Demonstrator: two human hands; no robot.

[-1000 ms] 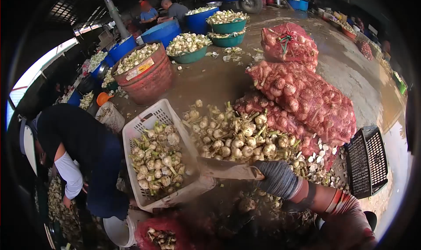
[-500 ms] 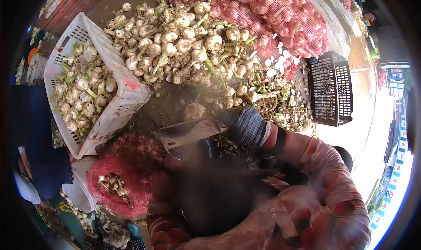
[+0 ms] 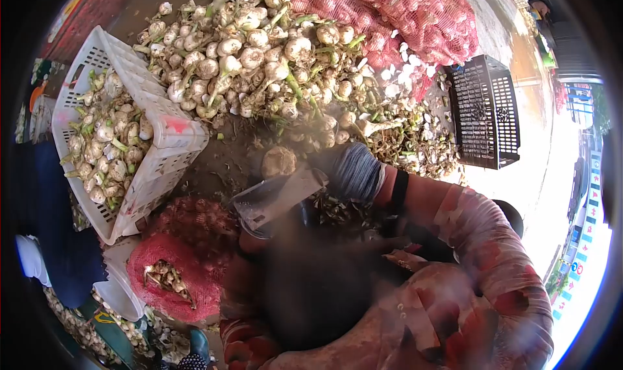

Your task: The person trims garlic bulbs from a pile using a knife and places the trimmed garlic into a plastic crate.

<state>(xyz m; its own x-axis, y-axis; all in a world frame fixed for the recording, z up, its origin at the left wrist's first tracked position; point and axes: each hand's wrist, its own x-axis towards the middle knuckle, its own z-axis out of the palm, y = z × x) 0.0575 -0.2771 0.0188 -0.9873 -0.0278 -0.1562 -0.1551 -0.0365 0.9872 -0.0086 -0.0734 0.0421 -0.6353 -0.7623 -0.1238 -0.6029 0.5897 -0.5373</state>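
My right hand (image 3: 354, 172), in a grey-blue knitted glove, grips a cleaver (image 3: 279, 196) whose broad blade points left, with a slot near its far end. My left hand (image 3: 254, 241) is low under the blade; its fingers are hidden by the blade and a dark blur, so I cannot tell what they hold. Just beyond the blade sits a round brown thing (image 3: 279, 161), its kind unclear. A large heap of garlic bulbs (image 3: 253, 58) with green stems lies ahead. Trimmed stalks and peelings (image 3: 409, 133) are scattered to the right of the heap.
At left, a white plastic crate (image 3: 178, 136) holds garlic bulbs. A red mesh sack (image 3: 146, 272) stands open below it. Full red mesh sacks (image 3: 415, 19) lie at the back. A black crate (image 3: 483, 110) rests at right. Another person's dark-clothed leg (image 3: 52, 240) shows at far left.
The surroundings have shifted slightly up and left in view. The cleaver blade has tilted a little and shows more of its flat side. The round brown thing is less hidden.
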